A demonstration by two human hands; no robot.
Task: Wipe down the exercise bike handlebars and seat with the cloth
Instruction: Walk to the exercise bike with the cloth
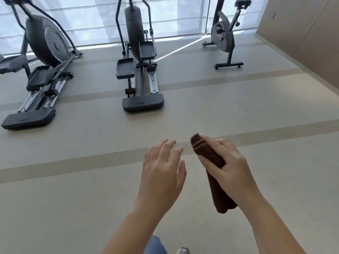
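1. The right hand (226, 162) holds the brown cloth (222, 197). Its fingers are curled over the folded bundle and the thumb is pressed along the side. The folded, rolled shape probably keeps the cloth compact for carrying and gives a firm pad for wiping.
2. The left hand (161, 169) hangs free just beside the cloth, not touching it. Its fingers are relaxed, slightly spread and hold nothing. I'd guess it is kept ready to steady the bike or unfold the cloth.
3. The exercise bike (222, 35) stands well apart from the hands, at the far right by the window blinds (88, 15). Its seat (243, 1) is up near the top edge and its handlebars are out of view. No wiping has begun.
4. Two elliptical trainers (135, 33) stand in a row to its left, all on the pale floor (73, 198) facing the light. A tan panelled wall (302, 30) runs along the right.
5. I can read no writing. A faint round badge on the left machine's housing is too blurred to make out, and the cloth's striped band carries no legible label.
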